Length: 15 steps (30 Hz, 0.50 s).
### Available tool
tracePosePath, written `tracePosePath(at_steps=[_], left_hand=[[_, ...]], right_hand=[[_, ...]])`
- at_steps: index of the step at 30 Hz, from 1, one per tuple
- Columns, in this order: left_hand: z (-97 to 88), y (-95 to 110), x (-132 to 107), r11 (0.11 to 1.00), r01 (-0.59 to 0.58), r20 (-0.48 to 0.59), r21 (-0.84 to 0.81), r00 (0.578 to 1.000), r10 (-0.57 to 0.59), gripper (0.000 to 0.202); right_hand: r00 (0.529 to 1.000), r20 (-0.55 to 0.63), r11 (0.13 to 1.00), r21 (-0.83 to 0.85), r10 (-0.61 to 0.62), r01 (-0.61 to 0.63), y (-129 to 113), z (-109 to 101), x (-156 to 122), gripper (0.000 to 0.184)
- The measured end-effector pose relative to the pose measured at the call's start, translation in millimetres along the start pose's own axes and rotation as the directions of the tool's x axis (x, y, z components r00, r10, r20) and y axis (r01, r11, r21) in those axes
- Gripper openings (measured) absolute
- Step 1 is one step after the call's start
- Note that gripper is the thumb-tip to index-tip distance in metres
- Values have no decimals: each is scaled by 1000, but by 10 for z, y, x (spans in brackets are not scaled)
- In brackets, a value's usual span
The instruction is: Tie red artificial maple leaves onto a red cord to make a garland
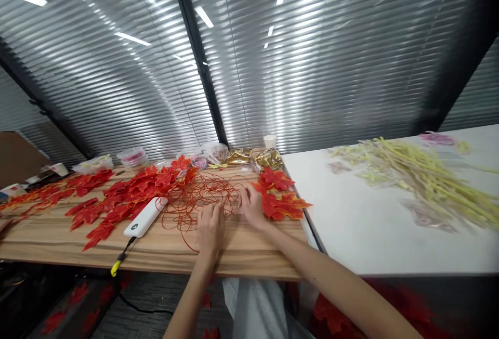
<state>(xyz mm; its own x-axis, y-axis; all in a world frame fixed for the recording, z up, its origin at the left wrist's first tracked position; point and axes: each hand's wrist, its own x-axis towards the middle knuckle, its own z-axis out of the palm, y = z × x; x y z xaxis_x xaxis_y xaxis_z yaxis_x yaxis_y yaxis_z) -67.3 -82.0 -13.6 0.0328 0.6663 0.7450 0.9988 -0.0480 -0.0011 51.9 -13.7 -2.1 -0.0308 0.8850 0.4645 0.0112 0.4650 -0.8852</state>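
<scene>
A loose tangle of thin red cord (195,196) spreads over the wood-grain table in front of me. My left hand (211,225) is at the tangle's near right side, its fingers bent down and closed on the cord. My right hand (251,206) is a little farther right, thumb and fingers pinched together on a strand of the same cord. Exactly where the strand runs between the fingers is too fine to make out. Red-orange artificial maple leaves (283,205) lie just beyond my right hand.
Left of the cord lie a white power strip (146,218) and piled red leaves (146,188). Gold foil packets (268,159) and a paper cup (270,141) stand at the back. Yellow-green strips (421,172) cover part of the white table (351,235). Another person's hand (4,224) shows at far left.
</scene>
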Motion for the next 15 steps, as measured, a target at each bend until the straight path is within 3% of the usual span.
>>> tracePosePath(at_steps=[4, 8, 12, 15], left_hand=[[4, -26, -28, 1000, 19, -81, -6, 997, -20, 22], [-10, -35, -50, 998, 68, -105, 17, 992, -66, 23], [-20, -40, -57, 994, 107, -89, -21, 990, -109, 22], [-26, -70, -37, 991, 125, -63, -47, 990, -128, 22]], right_hand=[[995, -98, 973, 227, -29, 51, -314, -333, 149, 28], [973, -212, 920, 358, -86, 159, -748, -985, 278, 24], [950, -196, 908, 300, -242, 293, -1252, -1645, 157, 22], [976, -85, 925, 313, -200, 217, -1542, -2133, -60, 24]])
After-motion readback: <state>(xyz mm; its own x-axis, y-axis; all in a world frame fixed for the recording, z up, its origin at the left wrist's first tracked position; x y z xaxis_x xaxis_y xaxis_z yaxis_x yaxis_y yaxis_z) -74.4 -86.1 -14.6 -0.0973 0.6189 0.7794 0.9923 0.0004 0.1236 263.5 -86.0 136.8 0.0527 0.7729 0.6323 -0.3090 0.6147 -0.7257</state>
